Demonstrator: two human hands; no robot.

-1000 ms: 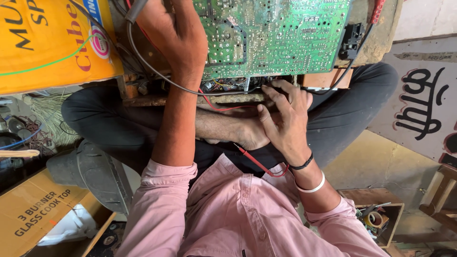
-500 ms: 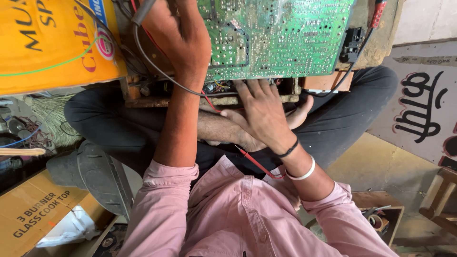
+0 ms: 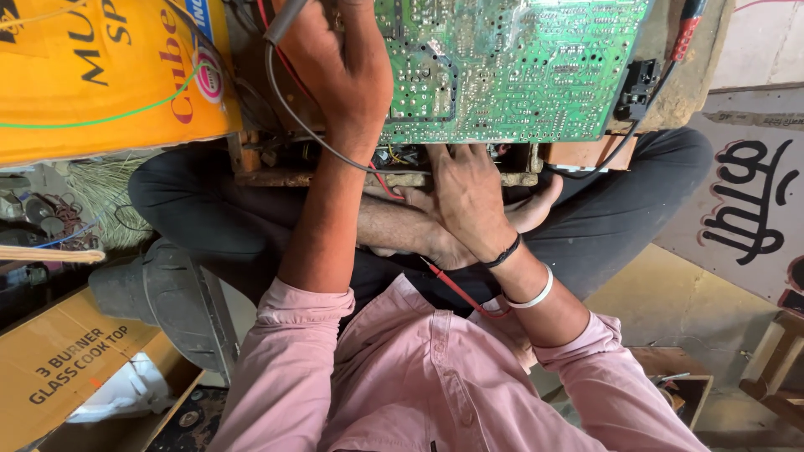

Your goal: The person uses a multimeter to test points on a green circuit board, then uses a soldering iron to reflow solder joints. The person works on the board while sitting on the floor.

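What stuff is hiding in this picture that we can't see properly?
All in the head view:
- Left hand: fingertips cut off by the top edge, so its grip on the grey probe is unclear.
- Right hand: fingertips tucked under the green circuit board.
- Parts beneath that board: shadowed, too small.

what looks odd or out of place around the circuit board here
The green circuit board lies solder side up, out of any casing, propped on a rough wooden frame over the person's crossed legs. A red wire trails loose across the lap. No visible damage.
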